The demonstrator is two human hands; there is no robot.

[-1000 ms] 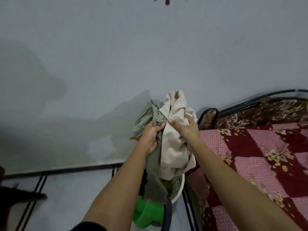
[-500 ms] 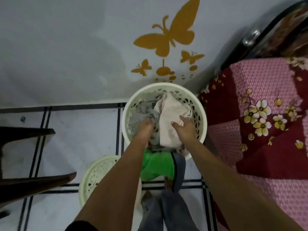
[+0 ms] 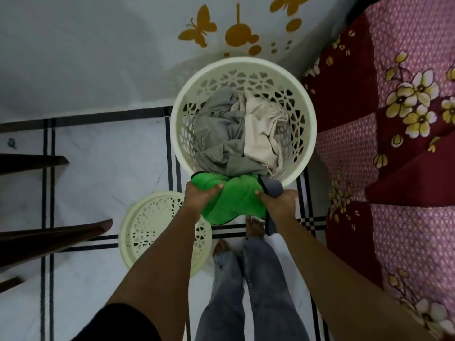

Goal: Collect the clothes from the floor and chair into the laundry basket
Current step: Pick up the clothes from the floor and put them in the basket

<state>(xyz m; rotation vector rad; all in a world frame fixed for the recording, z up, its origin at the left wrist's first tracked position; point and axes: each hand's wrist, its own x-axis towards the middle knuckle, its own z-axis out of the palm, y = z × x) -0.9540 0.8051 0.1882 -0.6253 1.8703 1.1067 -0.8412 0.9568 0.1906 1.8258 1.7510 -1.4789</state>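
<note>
At the frame's centre the left hand (image 3: 200,198) and right hand (image 3: 279,205) both grip a green garment (image 3: 234,195) draped over the near rim of the cream laundry basket (image 3: 309,141), which holds 2 garments, grey clothing (image 3: 219,134) and beige clothing (image 3: 261,131).

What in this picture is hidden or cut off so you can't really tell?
Head view only:
- Green cloth: the near part is covered by the left hand and right hand.
- Laundry basket: its bottom is buried under clothes.
- Dark furniture: cut off by the left edge.
</note>
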